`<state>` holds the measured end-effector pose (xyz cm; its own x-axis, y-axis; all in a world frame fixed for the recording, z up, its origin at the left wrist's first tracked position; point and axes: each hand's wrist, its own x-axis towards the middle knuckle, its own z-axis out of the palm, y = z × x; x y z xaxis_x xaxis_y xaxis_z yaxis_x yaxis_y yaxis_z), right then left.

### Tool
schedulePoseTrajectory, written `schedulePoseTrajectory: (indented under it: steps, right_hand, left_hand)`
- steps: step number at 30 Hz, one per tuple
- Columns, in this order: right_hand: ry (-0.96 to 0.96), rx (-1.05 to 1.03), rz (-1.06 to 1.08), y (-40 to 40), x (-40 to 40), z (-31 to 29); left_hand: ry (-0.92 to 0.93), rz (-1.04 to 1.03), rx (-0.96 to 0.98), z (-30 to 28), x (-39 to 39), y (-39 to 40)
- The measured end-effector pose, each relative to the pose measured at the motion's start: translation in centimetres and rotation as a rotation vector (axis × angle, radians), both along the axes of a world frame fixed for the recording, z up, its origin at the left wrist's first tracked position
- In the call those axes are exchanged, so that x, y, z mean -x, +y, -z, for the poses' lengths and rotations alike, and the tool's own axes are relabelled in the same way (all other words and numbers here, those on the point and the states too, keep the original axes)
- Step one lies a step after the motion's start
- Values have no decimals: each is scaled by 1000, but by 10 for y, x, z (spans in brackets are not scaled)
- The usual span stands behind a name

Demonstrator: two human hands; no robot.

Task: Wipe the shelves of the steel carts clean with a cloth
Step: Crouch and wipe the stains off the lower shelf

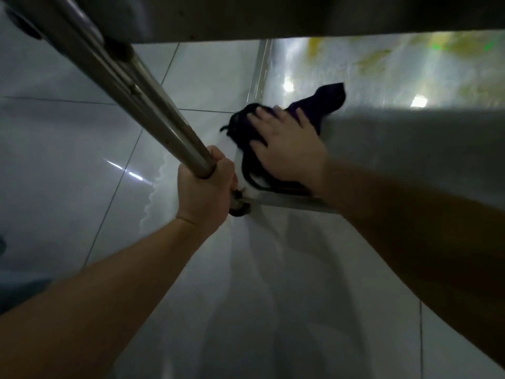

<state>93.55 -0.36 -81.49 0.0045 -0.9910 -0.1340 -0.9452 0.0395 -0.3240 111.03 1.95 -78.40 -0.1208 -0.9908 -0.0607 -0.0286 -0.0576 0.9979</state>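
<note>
Glossy pale tiled floor fills the left and near part of the view, crossed by dark grout lines. Lower steel shelf of a cart occupies the right, its surface reflecting lights and yellow-green patches at the far end; its near edge and left corner show as a bright rim. The underside of an upper shelf spans the far top of the view. A steel upright post of the cart runs diagonally from far left down toward the shelf's near left corner. Left hand: fingers clenched around the lower end of the post, just above a dark caster. Right hand: flat, fingers spread and straight, pressing on a dark purple-black cloth. The cloth lies on the lower shelf at its near left corner, one end trailing far-right beyond the fingertips, dark loose strands hanging over the left rim
</note>
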Motion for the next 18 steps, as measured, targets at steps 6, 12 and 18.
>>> schedulePoseTrajectory:
  steps: [6, 12, 18]
  right_hand:
    - [-20, -33, -130, 73, 7, 1]
    - [32, -31, -34, 124, 67, 2]
    - [67, -80, 41, 165, 123, 2]
  left_hand:
    - [-57, -59, 22, -3, 0, 6]
    - [-362, -132, 14, -14, -1, 21]
    - [-762, 14, -521, 8, -7, 66]
